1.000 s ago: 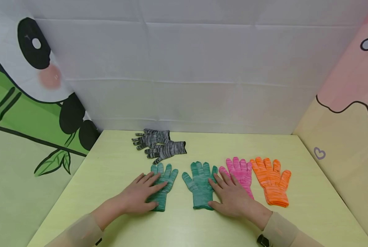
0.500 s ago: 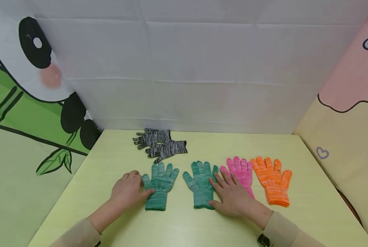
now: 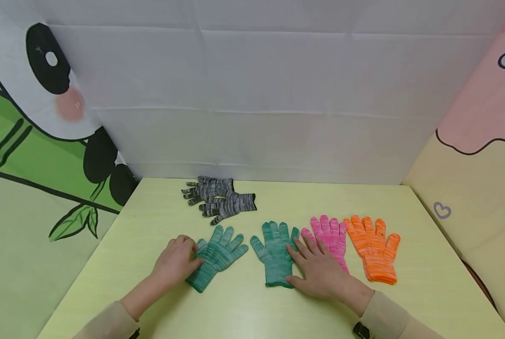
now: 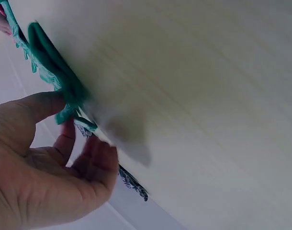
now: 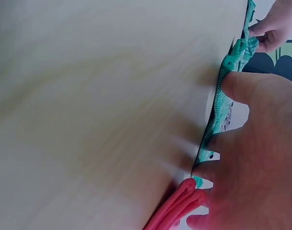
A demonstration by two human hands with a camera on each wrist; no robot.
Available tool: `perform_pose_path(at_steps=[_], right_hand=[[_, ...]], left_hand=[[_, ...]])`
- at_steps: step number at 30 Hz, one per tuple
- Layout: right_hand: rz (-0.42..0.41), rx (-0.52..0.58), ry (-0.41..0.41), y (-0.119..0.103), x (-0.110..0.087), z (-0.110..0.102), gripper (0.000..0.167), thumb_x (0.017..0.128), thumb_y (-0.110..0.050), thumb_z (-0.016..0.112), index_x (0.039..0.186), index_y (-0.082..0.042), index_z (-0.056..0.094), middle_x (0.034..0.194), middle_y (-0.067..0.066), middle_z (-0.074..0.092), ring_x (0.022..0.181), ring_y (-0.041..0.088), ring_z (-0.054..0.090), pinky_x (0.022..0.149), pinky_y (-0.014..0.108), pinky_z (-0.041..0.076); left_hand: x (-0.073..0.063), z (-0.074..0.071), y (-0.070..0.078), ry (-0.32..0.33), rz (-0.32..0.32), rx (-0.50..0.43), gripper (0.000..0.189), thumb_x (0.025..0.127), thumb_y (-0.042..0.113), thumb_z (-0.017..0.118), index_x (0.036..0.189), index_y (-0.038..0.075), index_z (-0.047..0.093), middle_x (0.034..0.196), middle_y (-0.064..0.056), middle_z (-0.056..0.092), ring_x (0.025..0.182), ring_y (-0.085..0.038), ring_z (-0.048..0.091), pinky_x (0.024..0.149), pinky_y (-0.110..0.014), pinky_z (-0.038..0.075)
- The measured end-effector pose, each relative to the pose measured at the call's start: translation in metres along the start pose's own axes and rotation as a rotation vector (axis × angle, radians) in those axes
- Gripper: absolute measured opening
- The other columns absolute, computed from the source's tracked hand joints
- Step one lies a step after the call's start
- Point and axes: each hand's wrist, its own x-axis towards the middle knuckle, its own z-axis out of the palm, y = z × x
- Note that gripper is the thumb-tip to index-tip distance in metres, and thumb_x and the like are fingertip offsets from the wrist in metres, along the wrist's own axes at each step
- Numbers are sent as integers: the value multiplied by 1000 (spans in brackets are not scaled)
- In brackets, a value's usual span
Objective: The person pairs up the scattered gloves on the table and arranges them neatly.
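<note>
My left hand (image 3: 175,260) pinches the left edge of a green knit glove (image 3: 218,256) between thumb and fingertips. That glove lies slanted on the table, its fingers pointing up and to the right; in the left wrist view its green cuff (image 4: 55,62) stands up off the tabletop. To the right, a second green glove (image 3: 274,261) lies upright with fingers spread. My right hand (image 3: 322,274) rests with spread, straight fingers across that glove's right edge and the lower part of a pink glove (image 3: 332,235), partly covering both.
An orange glove (image 3: 372,252) lies right of the pink one, touching it near the fingertips. Behind, near the back edge, two grey-and-black striped gloves (image 3: 228,206) overlap. Cloth wall panels (image 3: 269,103) enclose the pale yellow table (image 3: 244,315) at the back and sides.
My left hand has slid off the left green glove's top to its left side and gripped it. The glove has turned clockwise, its cuff swinging left. My right hand stays put.
</note>
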Motion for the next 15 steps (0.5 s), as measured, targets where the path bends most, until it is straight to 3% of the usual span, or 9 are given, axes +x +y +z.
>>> perform_pose_path(at_steps=[4,8,10,15], right_hand=[[-1,9,-3,-2,-1,-2,84,98,-66,49,160,-11,36,167,16,26,154,42,12,121,64,9],[-9,12,7,-1,0,-1,85,98,-67,48,160,-10,37,166,17,26,154,43,12,121,64,9],[-8,11,11,-1,0,-1,85,98,-67,49,160,-11,37,167,16,26,154,43,12,121,64,9],[-7,16,13,0,0,1,85,98,-67,48,160,-11,36,167,16,26,154,42,11,121,64,9]], left_hand=[[5,-2,-6,-79,-61,-281,20,91,8,77,103,1,62,95,-6,63,86,-21,59,73,-39,53],[9,-7,-12,-187,-165,-546,31,93,10,75,115,-7,62,97,-8,62,87,-21,56,73,-33,51],[10,-10,-14,-231,-207,-614,34,93,14,76,116,-8,63,96,-8,62,85,-20,55,71,-31,49],[10,-15,-17,-316,-263,-714,24,94,21,76,97,-1,66,76,-2,55,68,-15,49,60,-28,42]])
